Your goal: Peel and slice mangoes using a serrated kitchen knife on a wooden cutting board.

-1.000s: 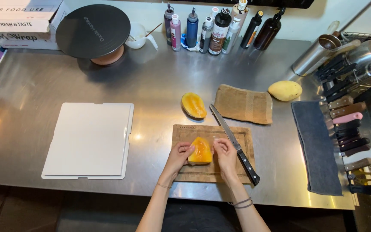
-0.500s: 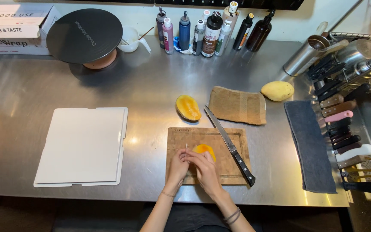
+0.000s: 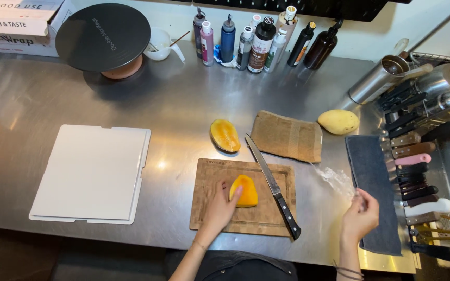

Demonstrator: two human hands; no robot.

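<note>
A wooden cutting board [image 3: 259,221] lies at the front of the steel counter. On it sits a piece of orange mango [image 3: 245,191], and my left hand [image 3: 219,207] rests against its left side. A long knife [image 3: 272,184] with a black handle lies diagonally across the board's right part. My right hand [image 3: 360,216] is off to the right of the board, pinching the edge of a crumpled clear plastic sheet [image 3: 334,179] that lies on the counter. Another mango half [image 3: 225,135] lies cut side up behind the board.
A brown folded towel [image 3: 288,136] and a whole yellow mango [image 3: 338,122] lie behind the board. A dark cloth [image 3: 373,187] and a row of knives [image 3: 412,171] fill the right side. A white board [image 3: 90,173] lies at left; bottles [image 3: 256,39] line the back.
My right hand has left the mango piece and moved right to the clear plastic sheet. My left hand stays on the mango piece on the board.
</note>
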